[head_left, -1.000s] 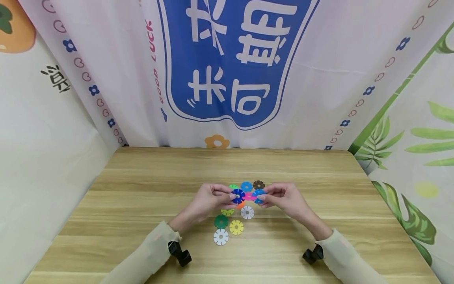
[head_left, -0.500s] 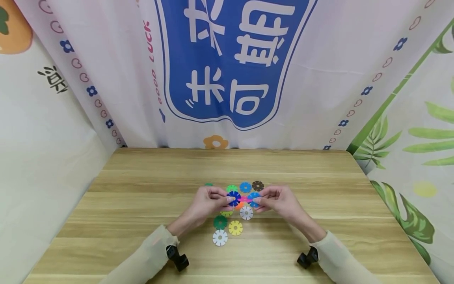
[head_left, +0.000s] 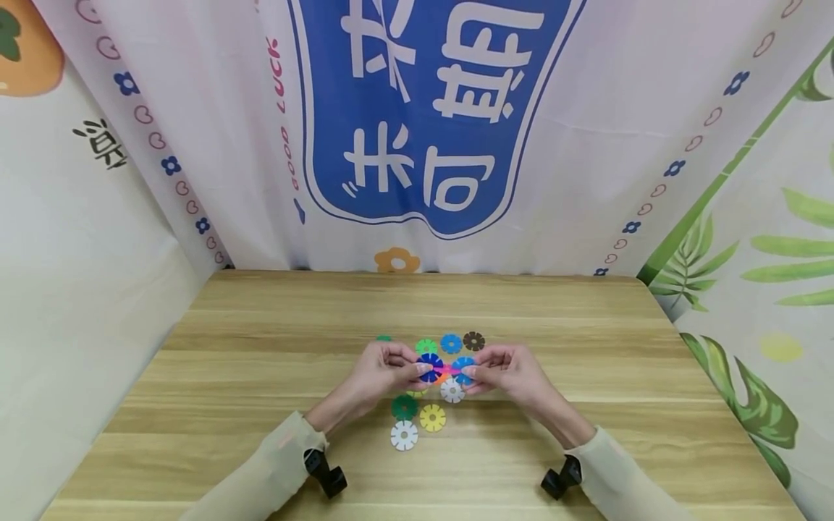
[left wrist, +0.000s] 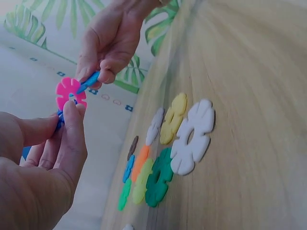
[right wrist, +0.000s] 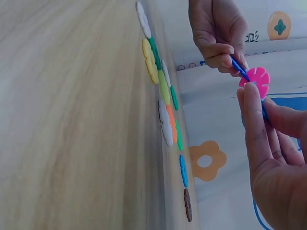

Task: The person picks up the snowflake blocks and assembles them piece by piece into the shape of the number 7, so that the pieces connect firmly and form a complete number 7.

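While the left hand point(head_left: 384, 370) pinches a dark blue notched plastic disc point(head_left: 426, 359) between thumb and fingers, the right hand point(head_left: 511, 373) pinches a light blue notched plastic disc point(head_left: 463, 361); a bright pink notched plastic disc point(left wrist: 64, 92) sits crosswise between them, touching both, all raised above the wood-grain table point(head_left: 260, 318), where a flat yellow notched disc point(head_left: 433, 425) and a dark green notched disc point(head_left: 405, 414) lie near each other.
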`<state>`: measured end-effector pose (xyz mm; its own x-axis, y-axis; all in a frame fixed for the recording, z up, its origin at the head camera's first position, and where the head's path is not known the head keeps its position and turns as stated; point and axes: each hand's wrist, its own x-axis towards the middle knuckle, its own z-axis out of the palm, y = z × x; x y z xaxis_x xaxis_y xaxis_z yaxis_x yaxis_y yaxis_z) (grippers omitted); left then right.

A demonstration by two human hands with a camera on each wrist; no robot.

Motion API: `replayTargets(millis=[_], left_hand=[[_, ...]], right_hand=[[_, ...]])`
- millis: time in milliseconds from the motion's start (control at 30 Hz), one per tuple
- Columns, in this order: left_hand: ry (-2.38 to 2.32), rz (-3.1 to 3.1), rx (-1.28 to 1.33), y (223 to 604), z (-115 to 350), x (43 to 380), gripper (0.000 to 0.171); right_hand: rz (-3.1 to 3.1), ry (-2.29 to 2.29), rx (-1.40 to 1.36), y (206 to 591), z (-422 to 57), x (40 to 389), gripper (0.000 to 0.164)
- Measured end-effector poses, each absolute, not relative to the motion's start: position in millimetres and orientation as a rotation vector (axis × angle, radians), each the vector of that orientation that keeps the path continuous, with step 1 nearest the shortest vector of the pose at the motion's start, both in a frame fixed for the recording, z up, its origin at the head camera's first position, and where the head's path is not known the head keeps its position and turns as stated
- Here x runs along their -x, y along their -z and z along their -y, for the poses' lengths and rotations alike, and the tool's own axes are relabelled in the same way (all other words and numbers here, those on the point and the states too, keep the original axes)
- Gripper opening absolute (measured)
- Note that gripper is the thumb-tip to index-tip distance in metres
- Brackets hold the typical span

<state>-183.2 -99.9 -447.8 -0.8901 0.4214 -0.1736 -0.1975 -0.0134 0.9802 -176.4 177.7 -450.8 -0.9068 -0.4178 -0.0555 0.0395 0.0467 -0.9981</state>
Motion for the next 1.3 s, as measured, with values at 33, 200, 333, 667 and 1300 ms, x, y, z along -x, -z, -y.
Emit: replayTargets(millis=[33, 200, 333, 667, 1300], left_hand=[[-1.956, -1.847, -0.231, 447.8, 99.5, 183.0, 0.007], [-1.964, -1.815, -0.197, 447.9, 95.2, 181.5, 0.018], [-1.973, -1.802, -0.183, 447.9, 89.5, 180.5, 0.017], [-1.908, -1.948, -0.3, 445.2, 78.0, 182.3, 0.013], [-0.875, -2.587, -0.853, 444.3, 127.1, 163.3, 0.024]], right_hand=[[-1.993, 1.931, 0.381, 450.9, -177.7, 176.2, 0.028], [-1.97, 1.945, 0.359, 451.6, -180.1, 176.1, 0.027], [-1.961, 1.943, 0.345, 452.5, -186.0, 176.5, 0.027], [-2.053, 1.89, 0.322, 447.5, -205.1, 175.6, 0.035], [-2.175, 1.916, 0.384, 435.5, -230.7, 184.0, 0.034]])
